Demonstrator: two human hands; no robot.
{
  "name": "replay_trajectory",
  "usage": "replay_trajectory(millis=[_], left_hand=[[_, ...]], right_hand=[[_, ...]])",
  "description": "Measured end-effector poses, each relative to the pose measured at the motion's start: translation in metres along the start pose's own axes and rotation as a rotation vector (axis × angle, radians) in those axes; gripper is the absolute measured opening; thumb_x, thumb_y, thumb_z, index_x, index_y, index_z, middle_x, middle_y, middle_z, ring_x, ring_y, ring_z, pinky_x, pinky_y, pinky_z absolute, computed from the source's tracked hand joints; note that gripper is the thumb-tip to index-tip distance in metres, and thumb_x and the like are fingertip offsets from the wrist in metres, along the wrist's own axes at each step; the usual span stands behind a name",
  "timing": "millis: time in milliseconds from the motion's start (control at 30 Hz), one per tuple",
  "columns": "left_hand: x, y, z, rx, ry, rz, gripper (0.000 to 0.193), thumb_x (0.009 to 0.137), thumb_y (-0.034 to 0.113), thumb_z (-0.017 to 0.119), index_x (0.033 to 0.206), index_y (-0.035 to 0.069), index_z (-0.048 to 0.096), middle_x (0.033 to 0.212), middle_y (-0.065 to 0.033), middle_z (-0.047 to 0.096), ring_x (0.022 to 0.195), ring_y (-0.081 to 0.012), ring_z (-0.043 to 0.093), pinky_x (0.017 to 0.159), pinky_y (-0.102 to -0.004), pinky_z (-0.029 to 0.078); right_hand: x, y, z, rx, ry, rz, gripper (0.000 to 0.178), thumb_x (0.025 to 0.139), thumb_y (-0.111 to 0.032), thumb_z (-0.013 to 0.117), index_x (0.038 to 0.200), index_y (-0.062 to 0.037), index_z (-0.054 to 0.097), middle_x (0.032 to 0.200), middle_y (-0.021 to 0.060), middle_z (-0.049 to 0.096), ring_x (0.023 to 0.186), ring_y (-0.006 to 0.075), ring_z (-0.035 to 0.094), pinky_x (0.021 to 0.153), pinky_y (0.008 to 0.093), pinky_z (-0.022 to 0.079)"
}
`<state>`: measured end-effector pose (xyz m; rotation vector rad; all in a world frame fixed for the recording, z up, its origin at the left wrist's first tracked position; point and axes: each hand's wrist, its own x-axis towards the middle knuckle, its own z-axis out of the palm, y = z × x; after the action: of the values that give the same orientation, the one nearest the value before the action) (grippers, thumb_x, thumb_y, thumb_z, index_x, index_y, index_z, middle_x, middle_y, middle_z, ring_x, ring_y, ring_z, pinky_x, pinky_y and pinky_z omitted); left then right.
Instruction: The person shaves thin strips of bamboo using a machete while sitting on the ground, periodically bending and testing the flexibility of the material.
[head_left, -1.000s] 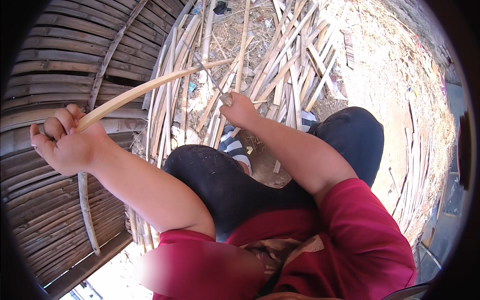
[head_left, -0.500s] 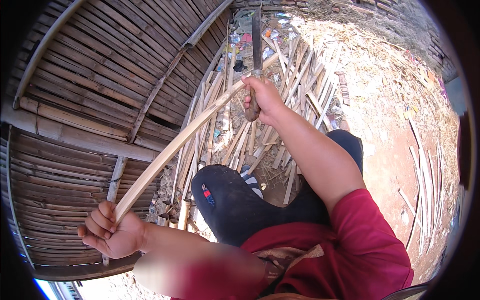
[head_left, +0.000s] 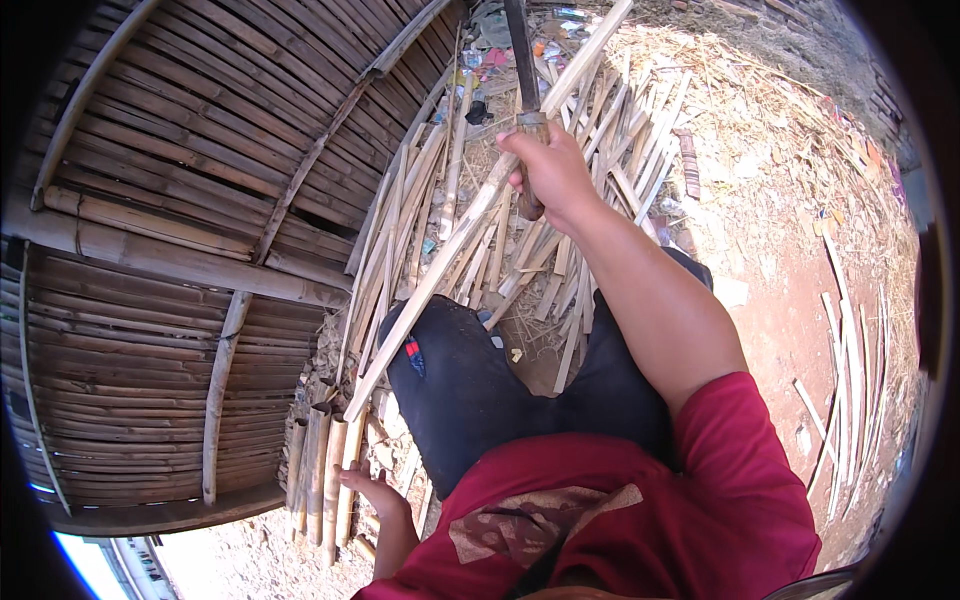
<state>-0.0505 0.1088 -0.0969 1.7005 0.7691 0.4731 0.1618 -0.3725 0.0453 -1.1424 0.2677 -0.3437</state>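
Observation:
My right hand is closed around the wooden handle of a machete, its dark blade pointing away from me. A long pale bamboo strip slants from the near left to the far right, passing by the same hand. My right thumb and fingers lie against this strip, apparently keeping it beside the handle. My left hand is low at the left, off the strip's near end, with its fingers apart and nothing in it. Just beside that hand stand several bamboo poles.
A slatted bamboo wall rises along the left. Many split bamboo strips litter the ground ahead, with scraps of rubbish at the far end. More thin strips lie at the right. My bent knees are below the long strip.
My left hand has let go of the strip's near end and dropped toward the bamboo poles. The strip has shifted rightward and farther away, now steeper. My right hand moved slightly right and away.

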Motion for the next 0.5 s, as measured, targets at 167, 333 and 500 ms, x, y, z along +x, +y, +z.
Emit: replay_trajectory(millis=[167, 333, 500], left_hand=[[-0.001, 0.082, -0.020, 0.697, 0.057, 0.801, 0.060, 0.102, 0.048, 0.051, 0.141, 0.003, 0.041, 0.147, -0.0227, 0.032, 0.133, -0.0396, 0.038, 0.106, -0.0553, 0.034], [-0.028, 0.141, 0.056, 0.755, -0.373, 1.213, 0.069, 0.080, 0.040, 0.081, 0.126, -0.002, 0.052, 0.131, -0.0244, 0.046, 0.123, -0.0412, 0.047, 0.101, -0.0529, 0.039], [-0.023, 0.115, 0.075, 0.746, -0.747, 0.668, 0.054, 0.079, 0.044, 0.084, 0.096, -0.003, 0.063, 0.084, -0.0152, 0.067, 0.069, -0.0252, 0.065, 0.061, -0.0380, 0.052]], right_hand=[[-0.011, 0.010, -0.005, -0.139, -0.050, -0.056, 0.031, 0.087, -0.024, 0.070, 0.105, 0.0009, 0.062, 0.083, 0.0044, 0.062, 0.065, 0.0116, 0.059, 0.056, 0.0283, 0.045], [-0.023, 0.025, 0.009, -0.141, -0.206, -0.065, 0.024, 0.088, -0.023, 0.073, 0.099, -0.0043, 0.062, 0.079, 0.0001, 0.059, 0.059, 0.0083, 0.055, 0.055, 0.0248, 0.045], [-0.040, 0.022, 0.016, -0.091, -0.347, -0.058, 0.021, 0.086, -0.020, 0.074, 0.096, -0.0050, 0.063, 0.077, 0.0002, 0.060, 0.059, 0.0079, 0.056, 0.055, 0.0249, 0.046]])
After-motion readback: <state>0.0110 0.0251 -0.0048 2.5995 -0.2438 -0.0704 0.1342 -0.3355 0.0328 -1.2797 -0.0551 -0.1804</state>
